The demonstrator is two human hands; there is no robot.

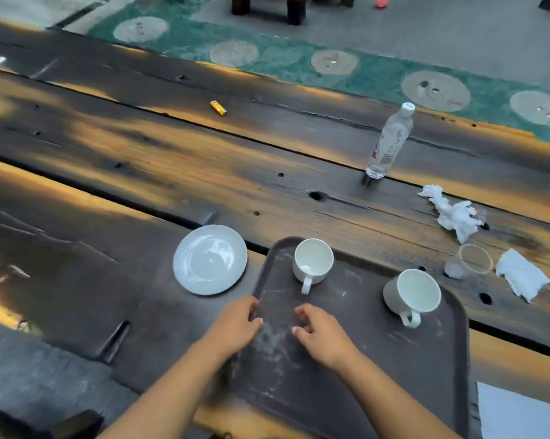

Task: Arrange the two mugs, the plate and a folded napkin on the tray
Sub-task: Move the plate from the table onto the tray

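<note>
**While the mugs are aboard, the plate and napkin still wait off the tray**

Because both hands are low in the frame over the dark rectangular plastic tray, any reach has to pass the crockery. The left hand lies across the tray's left rim with fingers curled; whether they pinch the rim I cannot tell. The right hand hovers over the tray floor, fingers loosely curled, holding nothing.

Above them the left white ceramic mug stands at the tray's upper left corner. The right white ceramic mug stands close to the right rim.

Just left of the tray, the round white ceramic plate lies flat on the scorched wooden bench. It offers little edge to get under, so it could slip or clip the nearer mug.

At the right edge of the frame lies the white paper napkin, beside a clear plastic cup. A forearm crossing for it could knock the right mug or cup. The napkin may also fall open when lifted.
</note>
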